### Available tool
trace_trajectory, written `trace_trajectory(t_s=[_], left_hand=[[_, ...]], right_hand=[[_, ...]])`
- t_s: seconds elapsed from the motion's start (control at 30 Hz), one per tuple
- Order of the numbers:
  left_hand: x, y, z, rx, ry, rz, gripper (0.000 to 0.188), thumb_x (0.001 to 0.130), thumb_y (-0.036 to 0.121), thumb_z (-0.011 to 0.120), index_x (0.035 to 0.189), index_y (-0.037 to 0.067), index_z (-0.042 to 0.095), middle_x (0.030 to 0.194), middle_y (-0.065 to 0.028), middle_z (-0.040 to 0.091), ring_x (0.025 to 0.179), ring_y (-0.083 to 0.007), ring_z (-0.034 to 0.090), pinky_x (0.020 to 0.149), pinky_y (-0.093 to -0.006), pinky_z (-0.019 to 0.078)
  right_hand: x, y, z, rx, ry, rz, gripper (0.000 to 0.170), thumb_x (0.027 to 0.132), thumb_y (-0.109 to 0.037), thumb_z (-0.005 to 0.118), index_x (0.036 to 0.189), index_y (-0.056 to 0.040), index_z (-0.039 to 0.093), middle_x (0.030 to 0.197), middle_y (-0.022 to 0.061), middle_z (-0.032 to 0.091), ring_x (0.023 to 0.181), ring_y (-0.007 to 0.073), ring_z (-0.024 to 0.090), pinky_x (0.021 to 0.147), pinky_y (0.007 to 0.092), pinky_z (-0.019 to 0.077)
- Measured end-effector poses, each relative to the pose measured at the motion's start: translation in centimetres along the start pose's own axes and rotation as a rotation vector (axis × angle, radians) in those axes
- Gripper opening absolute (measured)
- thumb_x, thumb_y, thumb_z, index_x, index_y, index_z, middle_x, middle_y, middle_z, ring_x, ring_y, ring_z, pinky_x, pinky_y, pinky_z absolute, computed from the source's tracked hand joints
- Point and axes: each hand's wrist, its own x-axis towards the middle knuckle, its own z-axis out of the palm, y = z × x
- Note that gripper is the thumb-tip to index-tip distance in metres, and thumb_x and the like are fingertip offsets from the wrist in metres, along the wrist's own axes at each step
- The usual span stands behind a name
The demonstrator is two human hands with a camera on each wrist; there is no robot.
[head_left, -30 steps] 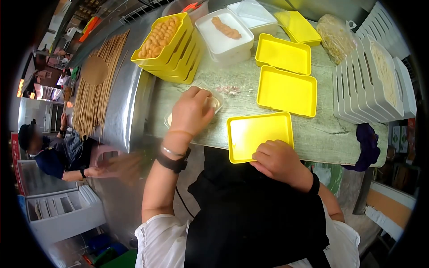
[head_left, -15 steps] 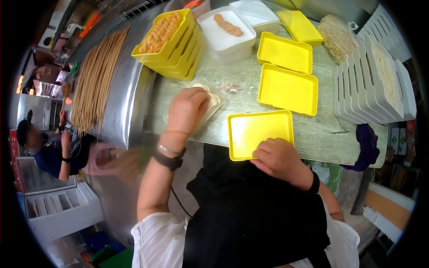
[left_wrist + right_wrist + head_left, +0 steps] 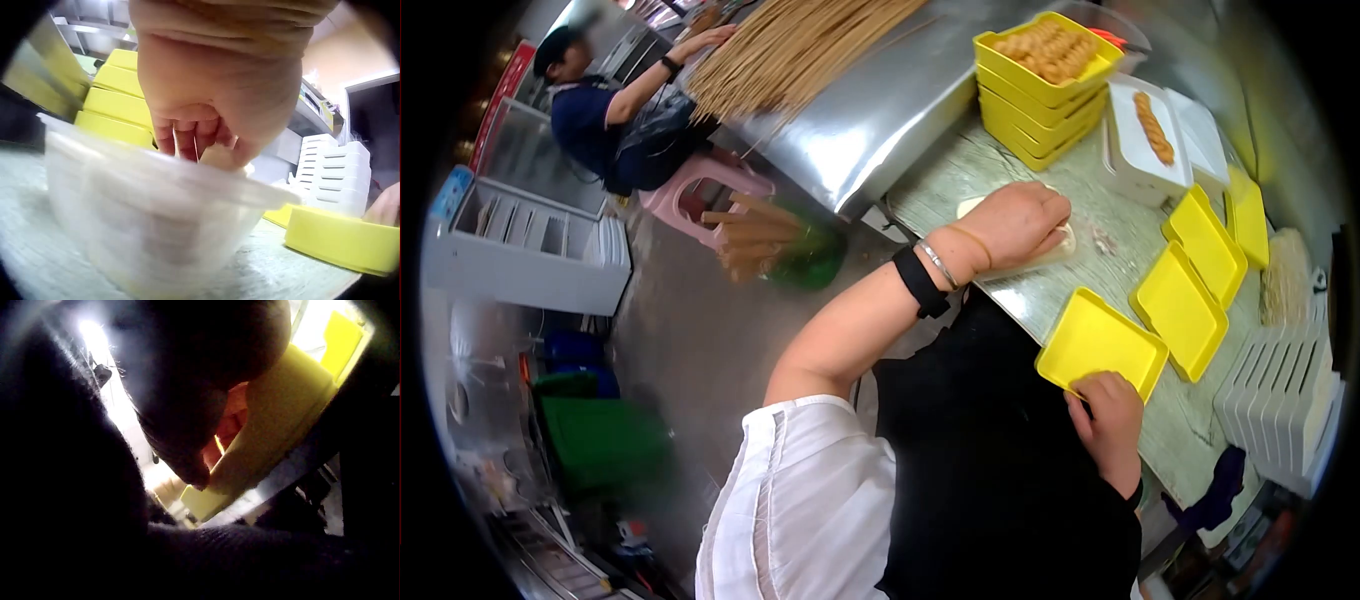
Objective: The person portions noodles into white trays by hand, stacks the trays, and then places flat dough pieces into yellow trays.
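My left hand (image 3: 1022, 228) reaches down into a clear plastic tub (image 3: 144, 212) at the table's near left edge. In the left wrist view its thumb and fingers pinch a pale, flat, dough-like piece (image 3: 219, 156) just above the tub's rim. The rest of the tub's contents are blurred through its wall. My right hand (image 3: 1112, 415) grips the near wall of a yellow tray (image 3: 1100, 345), fingers over the rim and thumb outside. That tray's floor is bare. The right wrist view is dark, with the thumb against the tray's yellow wall (image 3: 275, 425).
Two more yellow trays (image 3: 1180, 310) lie beyond. Stacked yellow trays (image 3: 1040, 125) hold twisted brown pieces; a white tub (image 3: 1135, 165) has one on its lid. White trays (image 3: 1275, 390) stand at right. Wooden sticks (image 3: 800, 55) lie on the metal counter, where another person (image 3: 590, 110) sits.
The head view has swung left, so the table appears further right and tilted. My left hand stays at the clear tub, and my right hand keeps its grip on the yellow tray.
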Motion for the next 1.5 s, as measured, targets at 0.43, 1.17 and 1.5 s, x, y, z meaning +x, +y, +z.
trace_trajectory(t_s=[0.43,1.17,1.5], left_hand=[[-7.5,1.0,-6.4,-0.149,0.441,-0.284,0.024,0.094,0.019,0.065,0.111,0.005,0.055,0.084,-0.013,0.066,0.072,-0.0281,0.067,0.065,-0.0327,0.0528],[-2.9,10.9,-0.9,-1.414,0.394,-0.679,0.035,0.101,0.019,0.056,0.131,0.002,0.052,0.111,-0.0098,0.066,0.096,-0.0172,0.068,0.076,-0.0288,0.0593],[-5.5,12.7,3.8,-0.536,0.085,-0.41,0.022,0.088,0.009,0.069,0.109,0.009,0.066,0.082,-0.0082,0.064,0.069,-0.0196,0.061,0.063,-0.0309,0.0487]], right_hand=[[0.3,-0.5,0.1,0.028,-0.084,0.055,0.02,0.072,-0.009,0.077,0.086,-0.0041,0.064,0.082,0.0123,0.062,0.077,0.0334,0.06,0.067,0.04,0.0474],[2.8,0.4,-3.1,1.258,0.297,0.598,0.024,0.098,-0.016,0.062,0.117,-0.0009,0.062,0.09,0.0018,0.065,0.075,0.0077,0.06,0.066,0.0221,0.05],[-2.8,1.3,-4.4,0.546,0.319,0.621,0.017,0.088,-0.004,0.069,0.103,-0.0039,0.061,0.075,0.0021,0.056,0.065,0.0101,0.054,0.061,0.0226,0.0444]])
